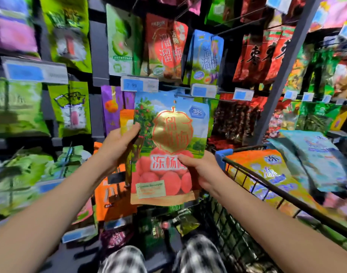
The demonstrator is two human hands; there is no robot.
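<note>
Snack pouch (168, 146): flat, glossy foil, gold apple emblem, held upright before hanging shelf packets (164, 50). Left hand (117, 142) pinches its side edge; right hand (200, 168) grips lower corner. Wire cart (267, 194) alongside, contents possibly similar pouches.

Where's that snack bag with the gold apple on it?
Centre of the head view: the snack bag is held between the left hand and right hand, left of the cart.

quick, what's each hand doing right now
Left hand: grips the snack pouch by its left edge.
Right hand: pinches the same pouch at its lower right.
</note>
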